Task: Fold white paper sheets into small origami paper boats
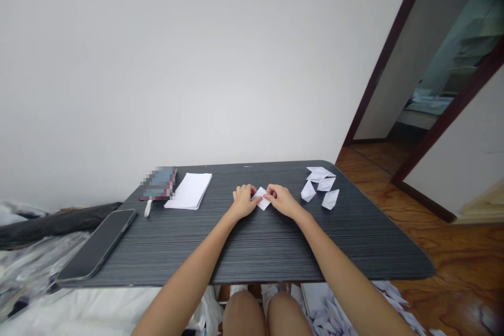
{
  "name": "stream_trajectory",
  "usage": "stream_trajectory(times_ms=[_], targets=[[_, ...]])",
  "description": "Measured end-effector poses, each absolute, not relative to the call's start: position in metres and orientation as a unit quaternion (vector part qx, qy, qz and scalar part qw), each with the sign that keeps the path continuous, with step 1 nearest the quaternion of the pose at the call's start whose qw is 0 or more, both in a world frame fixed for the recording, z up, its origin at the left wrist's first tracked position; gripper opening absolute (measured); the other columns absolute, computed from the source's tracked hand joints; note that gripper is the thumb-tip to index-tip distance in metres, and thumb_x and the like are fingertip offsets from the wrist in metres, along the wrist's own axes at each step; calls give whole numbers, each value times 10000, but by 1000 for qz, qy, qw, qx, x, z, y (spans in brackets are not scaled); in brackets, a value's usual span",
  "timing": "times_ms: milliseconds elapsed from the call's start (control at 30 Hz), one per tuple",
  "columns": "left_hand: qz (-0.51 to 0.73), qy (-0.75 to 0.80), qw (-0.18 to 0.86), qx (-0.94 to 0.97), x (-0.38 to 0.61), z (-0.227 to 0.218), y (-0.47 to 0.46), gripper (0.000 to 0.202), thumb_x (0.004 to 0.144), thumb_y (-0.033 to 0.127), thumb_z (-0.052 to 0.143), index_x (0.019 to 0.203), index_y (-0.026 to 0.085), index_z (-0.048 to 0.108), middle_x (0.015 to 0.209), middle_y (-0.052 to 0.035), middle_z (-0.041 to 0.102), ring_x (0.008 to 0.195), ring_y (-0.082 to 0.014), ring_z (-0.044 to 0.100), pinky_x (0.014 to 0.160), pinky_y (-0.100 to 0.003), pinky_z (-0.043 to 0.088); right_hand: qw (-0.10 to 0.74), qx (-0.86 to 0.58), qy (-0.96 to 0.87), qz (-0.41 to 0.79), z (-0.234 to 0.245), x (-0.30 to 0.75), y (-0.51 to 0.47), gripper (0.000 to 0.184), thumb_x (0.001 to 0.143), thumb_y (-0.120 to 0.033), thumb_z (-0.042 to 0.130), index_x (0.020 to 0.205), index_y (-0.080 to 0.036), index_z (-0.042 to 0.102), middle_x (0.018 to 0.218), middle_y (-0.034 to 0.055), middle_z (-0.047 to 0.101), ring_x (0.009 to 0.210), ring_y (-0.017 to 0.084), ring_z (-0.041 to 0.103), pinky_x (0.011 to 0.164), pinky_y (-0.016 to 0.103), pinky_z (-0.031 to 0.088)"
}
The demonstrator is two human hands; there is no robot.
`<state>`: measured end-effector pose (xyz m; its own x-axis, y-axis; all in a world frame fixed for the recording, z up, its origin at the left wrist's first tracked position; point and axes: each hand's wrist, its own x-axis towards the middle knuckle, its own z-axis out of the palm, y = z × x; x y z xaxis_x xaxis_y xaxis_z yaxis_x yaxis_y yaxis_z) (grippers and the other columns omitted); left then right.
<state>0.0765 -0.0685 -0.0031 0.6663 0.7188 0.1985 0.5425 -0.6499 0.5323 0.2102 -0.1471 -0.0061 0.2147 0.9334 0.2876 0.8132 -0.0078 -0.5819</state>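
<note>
A small folded piece of white paper (262, 200) lies as a diamond on the dark table in front of me. My left hand (244, 200) grips its left side, with the thumb pressed on the paper. From the other side, my right hand (279, 198) pinches the paper's right part between thumb and fingers. Both hands rest low over the tabletop, their fingertips close together. To the right of my hands lie several folded white paper pieces (326, 184), some of them overlapping.
A stack of white paper sheets (190, 191) sits at the left. Beside it is a partly blurred object with a dark red edge (159, 182) and a white strap. A phone (98, 245) lies at the table's (271, 257) left edge. Many folded papers (334, 315) are below the table.
</note>
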Motion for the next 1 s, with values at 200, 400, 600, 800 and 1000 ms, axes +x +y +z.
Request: stream_trajectory(times_ms=[200,400,600,800,1000], targets=[[309,240,429,814,72,-4,-66,295,723,321,513,942,128,476,632,-6,595,538,-105,505,557,-219,374,492,-624,-585,162,-7,210,-143,160,726,-282,467,622,-188,389,553,-28,520,484,101,492,475,209,358],[276,167,571,755,71,-1,-66,340,721,364,512,862,59,566,579,-46,591,460,-95,506,429,-185,338,533,-591,-564,223,-2,208,-148,192,703,-305,500,618,-192,370,517,-28,529,426,108,516,410,202,360],[246,150,575,766,69,0,-68,342,778,367,428,845,54,549,429,19,482,329,-41,371,353,-154,251,529,-582,-558,265,-1,207,-149,208,689,-332,521,623,-181,395,441,-44,487,389,94,472,395,194,338],[248,140,519,806,67,2,-75,316,817,354,352,828,94,532,472,42,427,368,-37,381,389,-148,280,568,-563,-540,264,0,209,-148,214,660,-346,547,605,-165,446,520,-35,472,443,79,441,402,193,336],[227,105,534,808,67,2,-79,350,802,343,400,1049,108,480,548,36,449,405,-39,405,441,-160,325,590,-560,-504,289,3,212,-148,223,650,-366,556,685,-146,537,556,-13,532,435,86,443,412,213,341]])
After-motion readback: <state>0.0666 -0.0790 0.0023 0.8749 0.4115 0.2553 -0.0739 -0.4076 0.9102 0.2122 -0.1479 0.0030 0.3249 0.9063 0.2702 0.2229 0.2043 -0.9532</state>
